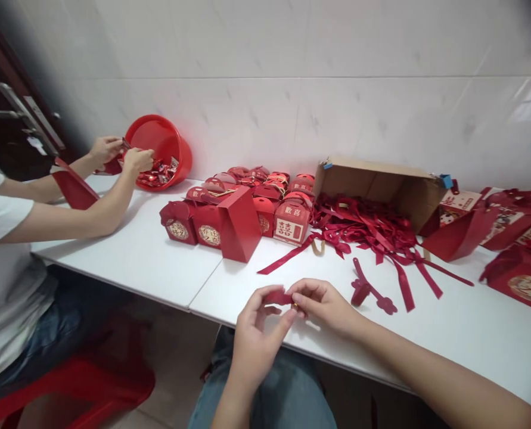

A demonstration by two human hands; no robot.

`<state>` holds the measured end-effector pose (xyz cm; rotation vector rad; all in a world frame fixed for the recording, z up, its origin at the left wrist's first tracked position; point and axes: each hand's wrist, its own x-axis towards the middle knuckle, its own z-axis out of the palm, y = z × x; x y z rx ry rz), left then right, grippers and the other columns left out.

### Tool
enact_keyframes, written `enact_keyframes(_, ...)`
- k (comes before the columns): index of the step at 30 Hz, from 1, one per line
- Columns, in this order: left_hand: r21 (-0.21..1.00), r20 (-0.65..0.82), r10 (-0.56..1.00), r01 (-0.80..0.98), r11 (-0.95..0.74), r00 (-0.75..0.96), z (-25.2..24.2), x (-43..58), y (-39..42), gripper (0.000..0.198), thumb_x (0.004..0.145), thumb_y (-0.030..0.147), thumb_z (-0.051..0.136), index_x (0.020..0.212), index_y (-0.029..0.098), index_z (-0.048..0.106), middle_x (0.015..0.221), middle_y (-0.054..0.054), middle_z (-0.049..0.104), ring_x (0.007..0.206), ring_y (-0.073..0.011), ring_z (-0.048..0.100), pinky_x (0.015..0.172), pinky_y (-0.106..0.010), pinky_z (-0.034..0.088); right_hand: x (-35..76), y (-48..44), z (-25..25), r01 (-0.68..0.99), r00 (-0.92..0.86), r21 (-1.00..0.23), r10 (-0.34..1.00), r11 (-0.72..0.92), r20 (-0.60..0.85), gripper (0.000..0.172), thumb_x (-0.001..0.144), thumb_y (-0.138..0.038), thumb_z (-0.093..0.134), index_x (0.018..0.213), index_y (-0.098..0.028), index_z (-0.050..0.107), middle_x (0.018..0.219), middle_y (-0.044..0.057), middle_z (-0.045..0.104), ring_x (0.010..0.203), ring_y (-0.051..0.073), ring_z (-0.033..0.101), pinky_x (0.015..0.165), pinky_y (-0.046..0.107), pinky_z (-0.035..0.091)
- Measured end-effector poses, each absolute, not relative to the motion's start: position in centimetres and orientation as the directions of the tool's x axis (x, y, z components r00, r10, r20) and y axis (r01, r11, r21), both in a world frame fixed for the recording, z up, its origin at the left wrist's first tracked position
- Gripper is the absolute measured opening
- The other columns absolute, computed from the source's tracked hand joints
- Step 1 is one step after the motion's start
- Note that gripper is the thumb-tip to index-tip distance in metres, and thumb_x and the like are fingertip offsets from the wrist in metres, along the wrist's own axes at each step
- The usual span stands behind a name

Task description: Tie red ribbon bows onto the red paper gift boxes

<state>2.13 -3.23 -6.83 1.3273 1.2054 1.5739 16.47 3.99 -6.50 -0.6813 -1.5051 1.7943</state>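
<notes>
My left hand (261, 328) and my right hand (325, 305) meet just over the table's front edge, fingertips pinched together. Between them is a short piece of red ribbon (278, 297), with a small gold bit at the right fingertips that is too small to name. To the right of my hands lies a dark red strap with flower-shaped ends (376, 295). Beyond them, a heap of red ribbons (368, 223) spills from a cardboard box (381, 170) tipped on its side.
Red gift boxes (292, 220) with gold print stand in rows at the middle back, and more red boxes (522, 277) at the right. On the left, a co-worker's hands (137, 161) work by a tilted red bucket (182, 152) of small wrapped pieces. A tiled wall borders the white table (158, 253).
</notes>
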Motion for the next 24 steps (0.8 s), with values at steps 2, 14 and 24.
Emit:
enact_keyframes(2, 0.952, 0.304, 0.918, 0.067, -0.297, -0.255, -7.3, 2.3, -3.5, 0.017, 0.078, 0.03, 0.066, 0.088, 0.017, 0.061, 0.087, -0.007, 0.066, 0.085, -0.0183, 0.063, 0.077, -0.028, 0.051, 16.3, 3.7, -6.3, -0.156, -0.618, -0.986, 0.785, -0.056, 0.054, 0.026, 0.072, -0.04, 0.073, 0.082, -0.017, 0.065, 0.066, -0.003, 0.062, 0.053, 0.007, 0.055, 0.054, 0.021, 0.045)
enact_keyframes(14, 0.948, 0.32, 0.798, 0.175, -0.268, -0.511, -8.5, 3.3, -4.2, 0.02, 0.08, 0.033, 0.063, 0.067, 0.019, 0.055, 0.056, 0.004, 0.049, 0.051, -0.0096, 0.045, 0.05, -0.021, 0.041, 16.5, 2.6, -5.9, -0.097, -0.57, -0.995, 0.819, 0.02, 0.073, 0.024, 0.062, -0.025, 0.08, 0.085, -0.021, 0.073, 0.074, 0.002, 0.073, 0.065, 0.014, 0.067, 0.066, 0.03, 0.057)
enact_keyframes(24, 0.916, 0.389, 0.801, 0.101, -0.387, -0.455, -9.2, 3.3, -4.5, 0.013, 0.08, 0.024, 0.063, 0.091, 0.02, 0.06, 0.087, -0.005, 0.067, 0.081, -0.0175, 0.066, 0.073, -0.029, 0.054, 16.8, 2.3, -5.7, -0.087, -0.546, -0.988, 0.824, 0.125, 0.153, 0.01, 0.07, -0.024, 0.075, 0.078, -0.02, 0.071, 0.07, 0.001, 0.072, 0.062, 0.015, 0.068, 0.062, 0.028, 0.058)
